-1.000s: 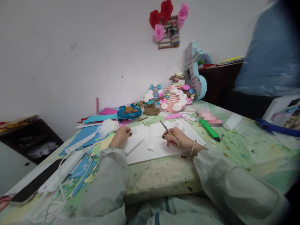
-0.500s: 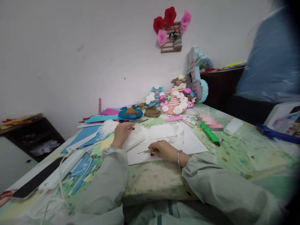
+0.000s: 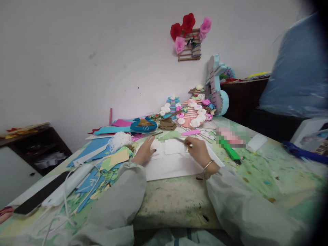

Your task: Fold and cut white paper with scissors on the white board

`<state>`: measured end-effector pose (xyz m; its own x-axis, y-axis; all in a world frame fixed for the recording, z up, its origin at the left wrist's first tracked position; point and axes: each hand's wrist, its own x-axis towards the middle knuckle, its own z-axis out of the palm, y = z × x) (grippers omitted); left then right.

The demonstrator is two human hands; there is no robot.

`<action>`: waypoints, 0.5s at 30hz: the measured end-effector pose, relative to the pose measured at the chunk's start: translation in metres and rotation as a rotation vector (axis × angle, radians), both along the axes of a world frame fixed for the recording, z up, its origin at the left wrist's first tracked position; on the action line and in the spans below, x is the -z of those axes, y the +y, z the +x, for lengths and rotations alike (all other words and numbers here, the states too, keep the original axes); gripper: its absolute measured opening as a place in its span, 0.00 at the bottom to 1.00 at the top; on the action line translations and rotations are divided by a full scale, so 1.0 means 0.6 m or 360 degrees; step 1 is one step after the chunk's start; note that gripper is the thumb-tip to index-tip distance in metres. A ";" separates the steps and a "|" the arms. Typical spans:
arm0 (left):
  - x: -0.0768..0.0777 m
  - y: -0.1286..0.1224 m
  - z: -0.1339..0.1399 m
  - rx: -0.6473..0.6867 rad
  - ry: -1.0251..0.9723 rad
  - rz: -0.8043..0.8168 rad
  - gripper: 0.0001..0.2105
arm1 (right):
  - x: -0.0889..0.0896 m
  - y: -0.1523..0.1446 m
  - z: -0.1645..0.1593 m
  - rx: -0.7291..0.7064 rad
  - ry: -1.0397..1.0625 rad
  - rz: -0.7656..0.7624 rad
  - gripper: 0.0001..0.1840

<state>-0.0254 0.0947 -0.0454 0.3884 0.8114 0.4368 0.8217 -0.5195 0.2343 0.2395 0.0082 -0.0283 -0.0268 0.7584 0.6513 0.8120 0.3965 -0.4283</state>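
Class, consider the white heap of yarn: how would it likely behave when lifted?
The yarn heap would probably droop, since its strands look thin and loose. It is likely light, being an airy pile. Its tangled loops might snag.

Scissors (image 3: 180,139): handles largely hidden by the right hand (image 3: 197,150). Pink item (image 3: 233,136): blurred into coarse squares, identity indeterminate. Blue bag (image 3: 298,71): cut off by the right edge.

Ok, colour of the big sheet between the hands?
The sheet is white, head view.
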 end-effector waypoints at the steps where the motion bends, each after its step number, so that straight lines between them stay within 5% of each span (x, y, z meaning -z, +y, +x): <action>1: 0.003 -0.004 0.006 -0.0047 0.0013 0.0006 0.30 | -0.008 0.004 0.020 0.0144 0.0097 0.0058 0.12; 3: 0.005 -0.014 0.025 -0.0082 0.0036 0.0026 0.25 | -0.022 0.011 0.057 0.0445 0.0235 0.0140 0.11; 6: 0.007 -0.031 0.066 0.0153 0.0069 -0.0015 0.18 | -0.029 0.019 0.095 0.0724 0.0321 0.0182 0.12; 9: 0.013 -0.044 0.104 0.0285 0.0153 -0.0074 0.18 | -0.024 0.025 0.103 0.0774 0.0250 0.0097 0.11; 15: 0.019 -0.047 0.121 0.0176 -0.0058 -0.0093 0.11 | -0.015 0.030 0.074 0.0640 0.0167 0.0045 0.11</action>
